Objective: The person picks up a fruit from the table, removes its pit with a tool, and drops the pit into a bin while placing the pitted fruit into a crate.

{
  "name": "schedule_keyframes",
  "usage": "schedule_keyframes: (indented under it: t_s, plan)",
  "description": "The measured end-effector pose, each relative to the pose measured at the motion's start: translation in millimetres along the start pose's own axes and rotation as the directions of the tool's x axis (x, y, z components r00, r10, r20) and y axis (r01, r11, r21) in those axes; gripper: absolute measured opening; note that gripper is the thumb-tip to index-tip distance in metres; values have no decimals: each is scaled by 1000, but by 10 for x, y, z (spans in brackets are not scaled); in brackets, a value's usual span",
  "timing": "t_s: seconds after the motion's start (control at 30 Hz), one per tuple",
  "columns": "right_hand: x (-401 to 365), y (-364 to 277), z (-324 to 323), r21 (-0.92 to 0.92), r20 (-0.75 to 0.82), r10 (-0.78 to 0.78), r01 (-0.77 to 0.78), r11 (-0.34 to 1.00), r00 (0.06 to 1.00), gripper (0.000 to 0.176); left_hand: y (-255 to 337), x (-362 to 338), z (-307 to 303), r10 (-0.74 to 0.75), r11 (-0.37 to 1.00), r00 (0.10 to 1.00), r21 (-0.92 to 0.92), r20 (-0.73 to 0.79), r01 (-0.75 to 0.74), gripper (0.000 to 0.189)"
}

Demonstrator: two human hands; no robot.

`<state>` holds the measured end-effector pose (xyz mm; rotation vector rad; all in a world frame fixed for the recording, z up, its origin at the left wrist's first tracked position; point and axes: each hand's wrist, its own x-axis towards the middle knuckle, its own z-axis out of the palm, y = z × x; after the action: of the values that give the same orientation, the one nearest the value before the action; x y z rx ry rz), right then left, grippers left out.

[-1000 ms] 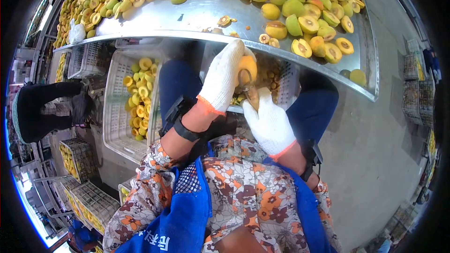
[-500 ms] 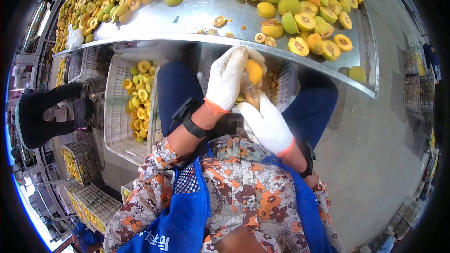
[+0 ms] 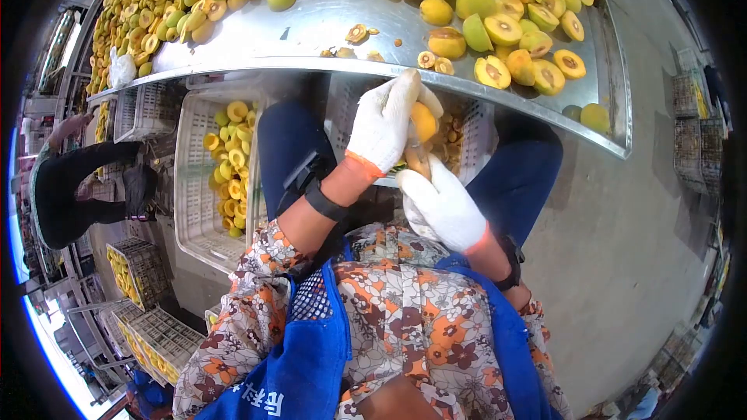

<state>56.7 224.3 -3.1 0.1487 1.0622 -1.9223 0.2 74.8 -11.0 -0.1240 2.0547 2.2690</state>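
My left hand (image 3: 381, 124), in a white glove, is wrapped round a yellow peach half (image 3: 424, 121) near the table's front edge. In my gloved right hand (image 3: 445, 208) is a pitting tool with a wooden handle (image 3: 418, 162). Its metal end meets the cut side of the peach; the tip is hidden. Below both hands, between my knees, stands a white crate (image 3: 476, 140) with pits and scraps in it. Cut peach halves (image 3: 504, 29), many with the pit still in them, lie heaped on the metal table (image 3: 257, 35) ahead.
Left of my leg stands a white crate (image 3: 191, 194) with pitted peach halves (image 3: 233, 163). A few loose pits (image 3: 434, 62) lie by the table's raised edge. Further left are a person's dark-clad legs (image 3: 85, 187) and stacked crates (image 3: 156, 334). More crates (image 3: 698, 152) stand at far right.
Both hands stay together at the peach half, with only a slight shift of the left hand. The view has moved slightly. At far left, the other person's arm now shows.
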Motion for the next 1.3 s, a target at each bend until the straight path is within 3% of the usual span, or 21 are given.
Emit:
schedule_keyframes:
  t_s: [0.07, 0.17, 0.23, 0.27, 0.33, 0.5, 0.53, 0.6, 0.67, 0.7, 0.73, 0.87, 0.93, 0.97, 1.0, 1.07, 1.13, 1.2, 1.23, 1.27, 1.3]
  plan:
    - [59, 76, -3, -345, -136, -140, 86, 935, 981, 17, -33, -4, 31, 74, 995, 993, 69, -90, -68, 61]
    - [7, -29, -21, -123, -7, -67, 65, 990, 998, 12, -18, 10, -24, 61, 996, 996, 65, -71, -56, 64]
    - [-6, -12, -59, -38, 21, -16, 17, 999, 1000, 13, 34, 40, -97, -159, 977, 978, -122, 135, 175, 65]
    - [-7, -13, -79, 41, 52, 25, -27, 999, 998, 13, 27, 51, -117, -159, 977, 978, -122, 134, 175, 65]
    - [-10, -17, -123, 25, 87, 27, -29, 999, 996, 16, -24, 70, -148, -241, 893, 935, -318, 260, 318, 67]
    - [17, -19, -130, -98, 80, 28, -20, 995, 996, 21, -217, 123, -135, -268, 714, 924, -588, 273, 380, 71]
    - [24, 1, -151, -214, 74, 19, -3, 977, 997, 23, -197, 121, -167, -258, 592, 908, -689, 331, 419, 73]
    - [50, -43, -150, -334, 83, 11, 17, 942, 996, 25, -132, 145, -257, -255, 607, 919, -690, 301, 395, 74]
    - [6, -115, -95, -408, -117, -6, -43, 912, 993, 35, -15, 90, -288, -195, 828, 976, -518, 92, 214, 75]
    - [55, -99, -146, -623, -155, -157, 27, 782, 975, 41, -33, 61, -343, -161, 886, 987, -442, -14, 138, 76]
    - [54, -113, -171, -623, -154, -168, 36, 781, 974, 41, 8, 63, -421, -129, 970, 976, -225, -175, 88, 73]
    - [120, -20, -174, -705, -123, -303, 131, 697, 945, 42, 167, -66, -663, 48, 997, 990, -54, -131, -55, 57]
    - [222, 74, -76, -879, 87, -532, 317, 357, 842, 42, 213, -107, -438, 374, 745, 926, 575, 59, -338, 61]
    - [219, 43, 58, -866, -12, -557, 270, 421, 831, 42, 159, -119, -333, 208, 950, 977, 249, -44, -191, 58]
    - [212, 50, 25, -866, -9, -559, 273, 419, 829, 42, 175, -98, -327, 212, 948, 976, 251, -44, -194, 58]
    - [190, 79, -142, -966, 117, -483, 211, 146, 868, 41, 223, -51, -321, -163, 976, 966, -175, -201, 129, 55]
    - [113, 118, -276, -963, 179, -505, 256, 87, 844, 40, 150, -40, -496, -44, 987, 968, -160, -246, 5, 60]
    - [55, 141, -347, -981, 18, -534, 119, 156, 846, 39, 20, -27, -829, -61, 952, 885, -292, -462, -87, 50]
    - [8, 99, -372, -969, -70, -500, 60, 238, 863, 41, -3, -76, -1093, 166, 986, 856, 88, -489, -142, 42]
    - [-18, 93, -425, -970, -74, -509, 57, 237, 857, 41, 43, -124, -1383, 389, 873, 818, 453, -424, -180, 34]
    - [-40, 113, -499, -973, -27, -549, 104, 207, 835, 42, 173, -189, -1612, 438, 762, 776, 646, -455, -51, 32]
